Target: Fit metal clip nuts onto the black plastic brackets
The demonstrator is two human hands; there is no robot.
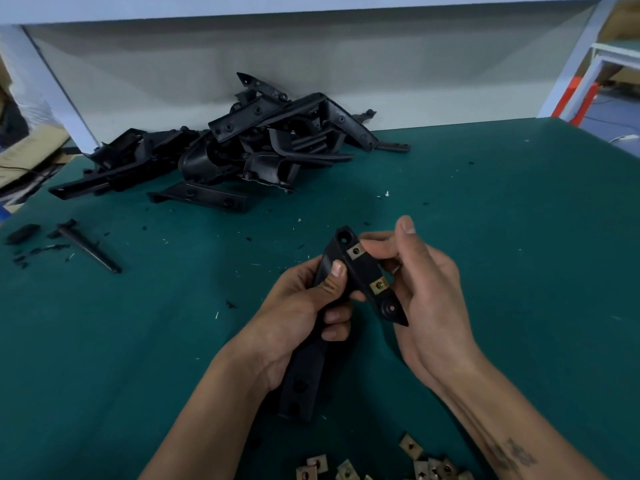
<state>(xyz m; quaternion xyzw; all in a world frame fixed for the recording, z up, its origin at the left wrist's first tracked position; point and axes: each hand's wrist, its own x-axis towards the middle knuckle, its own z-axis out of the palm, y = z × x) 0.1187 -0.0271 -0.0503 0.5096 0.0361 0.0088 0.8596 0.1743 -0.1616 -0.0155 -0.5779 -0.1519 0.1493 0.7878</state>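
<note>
On bracket: no legible writing.

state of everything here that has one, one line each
left hand: grips the held bracket's lower part
right hand: fingers curled on the bracket's upper end
held bracket: off the table, two clip nuts fitted
upper clip nut: seated on the bracket
lower clip nut: seated on the bracket
loose clip nuts: lying on the mat, unfitted
bracket pile: heaped at the back
</note>
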